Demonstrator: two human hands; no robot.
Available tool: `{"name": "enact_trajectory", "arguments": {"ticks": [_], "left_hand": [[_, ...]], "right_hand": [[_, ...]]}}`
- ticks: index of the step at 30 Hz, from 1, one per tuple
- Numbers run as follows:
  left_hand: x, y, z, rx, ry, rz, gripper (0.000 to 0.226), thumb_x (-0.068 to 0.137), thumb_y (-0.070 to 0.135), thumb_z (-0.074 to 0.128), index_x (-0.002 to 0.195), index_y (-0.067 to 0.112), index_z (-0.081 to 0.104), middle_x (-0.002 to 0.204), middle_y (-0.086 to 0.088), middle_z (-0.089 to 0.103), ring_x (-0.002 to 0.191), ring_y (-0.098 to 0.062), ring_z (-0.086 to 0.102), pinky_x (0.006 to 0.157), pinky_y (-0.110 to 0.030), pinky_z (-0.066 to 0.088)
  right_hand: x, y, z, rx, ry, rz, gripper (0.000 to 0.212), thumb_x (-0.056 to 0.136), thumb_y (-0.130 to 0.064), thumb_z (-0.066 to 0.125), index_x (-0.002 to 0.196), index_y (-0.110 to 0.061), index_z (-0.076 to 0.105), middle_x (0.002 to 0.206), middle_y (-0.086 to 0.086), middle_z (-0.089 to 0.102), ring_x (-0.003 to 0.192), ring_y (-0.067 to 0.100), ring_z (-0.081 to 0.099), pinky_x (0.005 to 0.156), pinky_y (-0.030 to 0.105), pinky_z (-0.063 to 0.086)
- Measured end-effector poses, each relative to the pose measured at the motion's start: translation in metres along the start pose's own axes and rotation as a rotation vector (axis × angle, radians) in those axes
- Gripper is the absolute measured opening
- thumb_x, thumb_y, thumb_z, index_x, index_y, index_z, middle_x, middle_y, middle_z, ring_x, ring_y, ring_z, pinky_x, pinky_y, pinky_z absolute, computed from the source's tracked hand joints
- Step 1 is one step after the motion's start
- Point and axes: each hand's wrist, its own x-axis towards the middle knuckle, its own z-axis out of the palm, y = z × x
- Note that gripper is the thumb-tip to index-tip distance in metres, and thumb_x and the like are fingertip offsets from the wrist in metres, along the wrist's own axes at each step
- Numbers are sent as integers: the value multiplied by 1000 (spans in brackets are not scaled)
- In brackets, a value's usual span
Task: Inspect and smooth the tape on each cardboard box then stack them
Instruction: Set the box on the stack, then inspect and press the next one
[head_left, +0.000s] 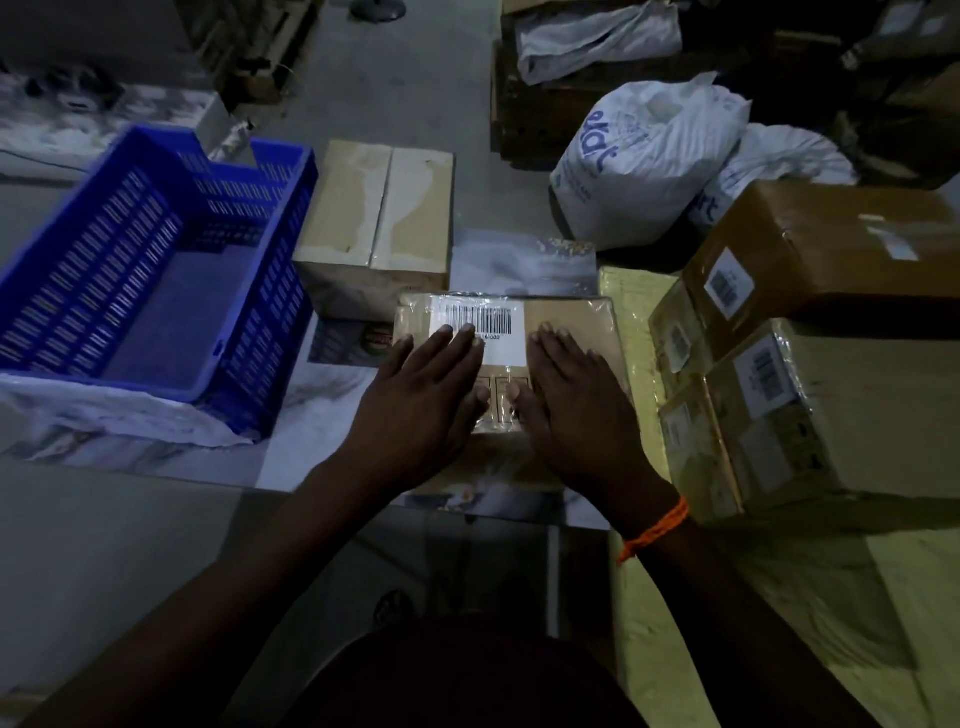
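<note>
Now both hands, left (431, 400) and right (576, 410), lie flat, fingers straight, on the glossy-taped, barcode-labelled cardboard box (571, 319).

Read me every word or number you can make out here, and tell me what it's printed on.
"ekart", blue, partly creased: on the white bag.
"16-002", the end of a number under the barcode: on the white label on the nearest box.
Small labels on the stacked boxes: too blurred to read.

Flat left grip (426, 400), flat right grip (576, 410)
</note>
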Motion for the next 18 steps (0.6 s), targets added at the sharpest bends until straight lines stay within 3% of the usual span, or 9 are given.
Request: {"name": "enact_trajectory", "arguments": {"ticks": [2, 7, 14, 18], "left_hand": [[-3, 1, -2, -3, -24, 9, 65, 106, 49, 23, 154, 10, 43, 163, -11, 34, 152, -28, 31, 120, -56, 29], [-23, 12, -10, 6, 15, 90, 64, 106, 49, 28, 150, 8, 48, 161, -13, 37, 150, -28, 35, 120, -58, 28], [-40, 9, 2, -25, -15, 137, 65, 107, 53, 24, 153, 13, 45, 161, -7, 38, 151, -23, 32, 121, -49, 31], [-32, 6, 0, -162, 8, 118, 58, 106, 51, 33, 149, 17, 52, 160, -2, 41, 151, -19, 32, 121, -47, 32]], "right_hand": [[-4, 3, -2, 18, -5, -37, 76, 101, -58, 19, 160, -11, 34, 167, 10, 30, 157, 23, 23, 125, 42, 14], [-31, 17, 2, -6, 99, -177, 63, 107, -50, 33, 145, -6, 56, 153, 14, 53, 146, 27, 45, 118, 51, 37], [-58, 24, 14, -11, 196, -195, 60, 109, -51, 30, 146, -12, 58, 156, 7, 50, 149, 23, 41, 121, 44, 26], [-47, 27, 10, 32, 205, -213, 59, 109, -50, 29, 138, -12, 64, 149, 8, 58, 143, 25, 49, 116, 51, 38]]}}
